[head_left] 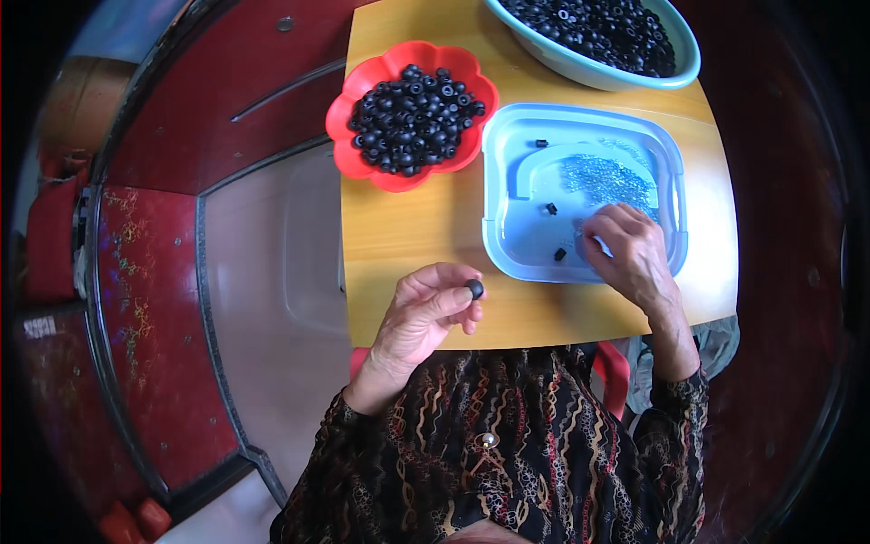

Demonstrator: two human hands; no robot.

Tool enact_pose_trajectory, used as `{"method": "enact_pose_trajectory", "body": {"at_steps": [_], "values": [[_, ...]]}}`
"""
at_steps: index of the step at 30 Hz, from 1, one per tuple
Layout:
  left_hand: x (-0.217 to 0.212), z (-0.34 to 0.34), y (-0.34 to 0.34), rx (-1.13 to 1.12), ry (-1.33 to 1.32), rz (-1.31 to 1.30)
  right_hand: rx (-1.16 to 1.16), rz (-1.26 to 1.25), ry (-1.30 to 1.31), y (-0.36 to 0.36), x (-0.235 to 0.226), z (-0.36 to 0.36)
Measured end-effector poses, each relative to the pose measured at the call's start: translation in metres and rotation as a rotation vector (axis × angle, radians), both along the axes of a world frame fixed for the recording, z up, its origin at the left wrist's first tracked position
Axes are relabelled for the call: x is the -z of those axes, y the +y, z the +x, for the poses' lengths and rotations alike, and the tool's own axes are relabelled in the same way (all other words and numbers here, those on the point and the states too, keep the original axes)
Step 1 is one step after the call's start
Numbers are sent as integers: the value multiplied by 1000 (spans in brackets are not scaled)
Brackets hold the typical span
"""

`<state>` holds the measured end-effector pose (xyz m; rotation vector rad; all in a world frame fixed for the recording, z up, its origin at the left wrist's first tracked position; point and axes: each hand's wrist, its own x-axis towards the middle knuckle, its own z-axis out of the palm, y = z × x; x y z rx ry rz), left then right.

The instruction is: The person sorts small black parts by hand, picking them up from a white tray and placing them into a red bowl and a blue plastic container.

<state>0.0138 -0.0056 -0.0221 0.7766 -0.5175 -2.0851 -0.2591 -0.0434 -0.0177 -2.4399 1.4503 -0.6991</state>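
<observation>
On the small wooden table (408, 236), the left hand (426, 317) pinches a black bead (474, 288) at its fingertips. The right hand (634, 254) (fingers curled, grip contents unclear) rests in the blue tray (507, 245) just up-right of that pinch, on the small metal pieces (607, 181).

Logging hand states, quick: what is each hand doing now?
Left hand: pinching one black bead.
Right hand: fingertips down in the blue tray; grip cannot be told.

Landmark: wooden tabletop (408, 236). On its far left part sits a red scalloped bowl (349, 150), heaped with black ring-shaped beads (412, 118). At its far right edge, a teal basin (607, 74), partly out of view, also full of black beads. Left of the tabletop: red patterned floor (149, 299) and a grey panel (272, 299).
</observation>
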Motion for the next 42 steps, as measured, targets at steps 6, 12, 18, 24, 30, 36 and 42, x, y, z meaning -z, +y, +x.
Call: {"method": "enact_pose_trajectory", "body": {"at_steps": [6, 12, 18, 24, 30, 36, 42], "values": [[-3, -4, -3, -16, 52, -78, -126, 118, -661, 17, -29, 37], [-12, -12, 0, -80, 3, -46, -167, 172, -827, 28, -24, 72], [-3, -11, 4, -122, -24, -122, -80, 116, -771, 30, -18, 81], [-9, -12, 8, -159, -259, -241, -120, -1, -626, 32, -17, 85], [-10, -12, 8, -165, -288, -221, -97, 78, -680, 34, -16, 90], [-2, -11, 9, -175, -84, -82, -134, -13, -741, 38, -9, 97], [1, -10, 11, -117, -8, -40, -76, -44, -801, 46, 4, 99]]}}
